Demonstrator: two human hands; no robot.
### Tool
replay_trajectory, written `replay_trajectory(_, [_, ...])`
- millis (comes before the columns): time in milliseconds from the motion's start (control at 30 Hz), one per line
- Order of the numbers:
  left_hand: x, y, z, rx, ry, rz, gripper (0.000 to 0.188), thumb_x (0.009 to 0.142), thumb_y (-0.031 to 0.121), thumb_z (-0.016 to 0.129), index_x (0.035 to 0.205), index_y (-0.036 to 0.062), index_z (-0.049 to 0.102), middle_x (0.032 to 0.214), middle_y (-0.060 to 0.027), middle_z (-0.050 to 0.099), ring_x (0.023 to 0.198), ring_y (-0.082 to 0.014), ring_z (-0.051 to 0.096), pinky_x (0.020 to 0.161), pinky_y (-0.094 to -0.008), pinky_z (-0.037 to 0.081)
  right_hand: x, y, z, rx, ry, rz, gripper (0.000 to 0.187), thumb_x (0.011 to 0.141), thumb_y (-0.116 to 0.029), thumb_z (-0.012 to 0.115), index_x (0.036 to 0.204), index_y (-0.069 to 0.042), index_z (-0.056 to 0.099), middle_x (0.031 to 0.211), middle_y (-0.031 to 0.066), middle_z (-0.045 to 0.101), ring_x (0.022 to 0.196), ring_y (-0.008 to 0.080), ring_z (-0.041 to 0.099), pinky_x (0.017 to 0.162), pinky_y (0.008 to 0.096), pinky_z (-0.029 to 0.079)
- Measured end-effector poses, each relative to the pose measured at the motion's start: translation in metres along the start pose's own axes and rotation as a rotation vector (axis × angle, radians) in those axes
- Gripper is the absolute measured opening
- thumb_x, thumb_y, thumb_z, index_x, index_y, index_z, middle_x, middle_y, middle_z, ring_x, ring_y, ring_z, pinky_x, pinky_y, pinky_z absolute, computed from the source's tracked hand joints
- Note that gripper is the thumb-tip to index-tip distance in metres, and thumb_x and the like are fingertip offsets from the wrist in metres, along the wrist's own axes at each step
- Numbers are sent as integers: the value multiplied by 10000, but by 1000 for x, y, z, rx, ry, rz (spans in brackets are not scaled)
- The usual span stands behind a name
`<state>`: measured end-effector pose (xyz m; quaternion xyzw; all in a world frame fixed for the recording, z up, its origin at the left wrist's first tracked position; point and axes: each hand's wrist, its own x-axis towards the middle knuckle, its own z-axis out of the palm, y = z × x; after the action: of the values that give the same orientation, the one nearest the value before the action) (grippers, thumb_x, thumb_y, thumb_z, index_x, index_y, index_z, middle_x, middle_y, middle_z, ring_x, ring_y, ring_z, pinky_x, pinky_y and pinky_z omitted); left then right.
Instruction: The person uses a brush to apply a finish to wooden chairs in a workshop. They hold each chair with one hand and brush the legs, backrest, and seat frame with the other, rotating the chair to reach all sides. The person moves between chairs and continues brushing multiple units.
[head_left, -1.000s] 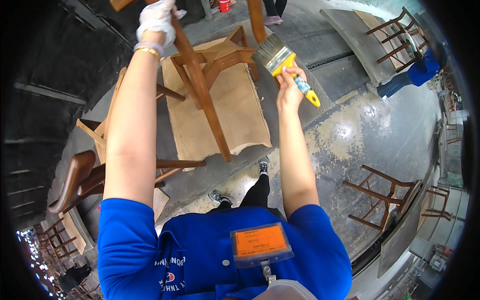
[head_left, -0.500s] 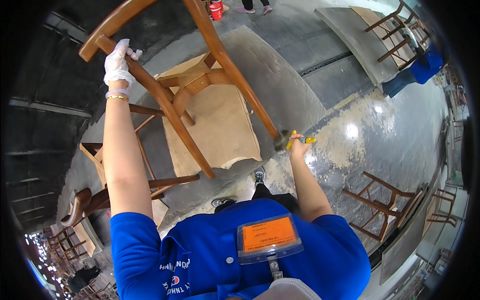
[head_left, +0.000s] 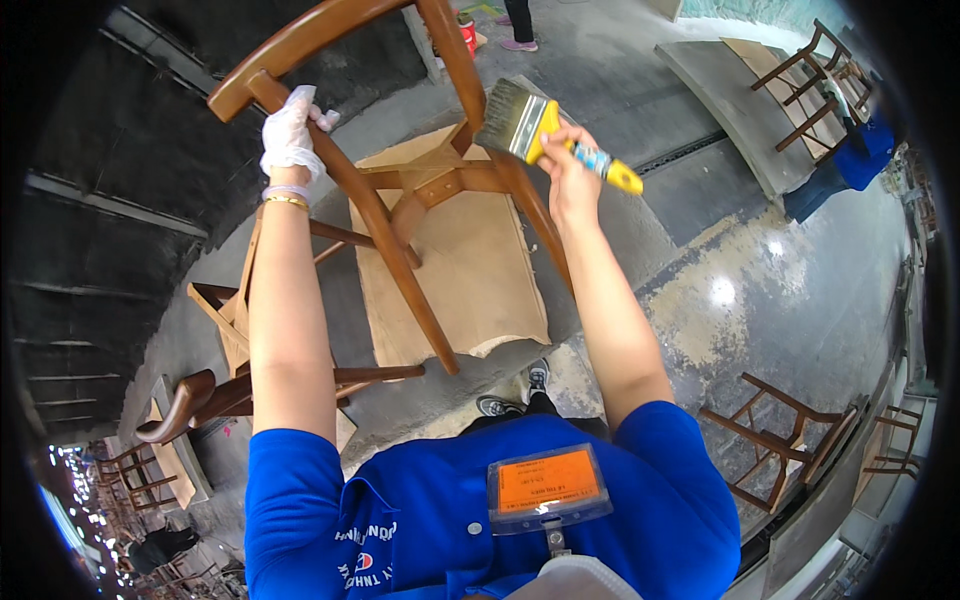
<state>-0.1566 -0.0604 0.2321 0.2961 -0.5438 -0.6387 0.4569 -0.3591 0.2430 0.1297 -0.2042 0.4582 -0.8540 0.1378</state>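
A brown wooden chair frame (head_left: 405,270) is held up before me, tilted, its curved back rail toward the top left. My left hand (head_left: 290,135), in a thin whitish glove, is closed around a leg of it just below the rail. In my bare right hand (head_left: 570,165) is a wide paintbrush (head_left: 520,122) with a yellow handle, gripped near its metal band. Its dark bristles lie against or just in front of the chair's right leg; which one I cannot tell. Below the frame, a cardboard sheet (head_left: 450,270) covers part of the grey surface.
Another brown chair (head_left: 190,405) stands close by my left arm. At the lower right is a further chair (head_left: 770,430). A co-worker in blue (head_left: 865,150) is beside a platform (head_left: 720,100) with a chair on it. A red bucket (head_left: 467,38) stands far off.
My right hand has carried the paintbrush upward from the lower end of the chair's right leg to its upper part. My left hand keeps its grip; the whole view has shifted slightly.
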Motion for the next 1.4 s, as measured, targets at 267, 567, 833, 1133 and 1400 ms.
replay_trajectory(267, [5, 0, 2, -45, -26, -9, 117, 967, 158, 736, 915, 60, 700, 672, -31, 538, 563, -182, 518, 794, -440, 596, -95, 114, 22, -973, -340, -692, 158, 775, -6, 709, 840, -124, 627, 1438, 55, 660, 1263, 340, 674, 1024, 421, 590])
replay_trajectory(567, [-9, 5, 7, -23, -80, 51, 305, 947, 167, 724, 682, 36, 647, 585, -57, 536, 530, -178, 512, 730, -414, 611, -107, 131, 36, -34, -321, 201, 173, 806, 75, 759, 751, -56, 661, 1335, 175, 693, 1271, 290, 634, 1049, 396, 498])
replay_trajectory(833, [-16, 4, -1, -119, -334, 20, 223, 937, 230, 739, 827, 50, 668, 655, -34, 554, 548, -163, 528, 684, -394, 577, -133, 104, 20, -209, -488, 138, 156, 778, 65, 788, 777, -69, 707, 1321, 163, 703, 1221, 247, 651, 1055, 377, 485])
replay_trajectory(1133, [-34, -1, 10, -134, -86, 103, 258, 927, 191, 750, 729, 50, 662, 591, -31, 546, 469, -157, 500, 541, -353, 509, -235, -27, -251, -264, 293, 459, 183, 854, 30, 691, 882, -138, 622, 1238, 80, 694, 895, 163, 628, 738, 292, 514])
replay_trajectory(1400, [-119, -18, 53, -119, 243, 229, 264, 929, 136, 747, 736, 101, 570, 569, -28, 551, 454, -139, 497, 505, -318, 446, -354, -53, -502, 10, 1284, 345, 201, 797, -46, 700, 995, -59, 662, 956, 80, 696, 855, 269, 717, 782, 480, 604])
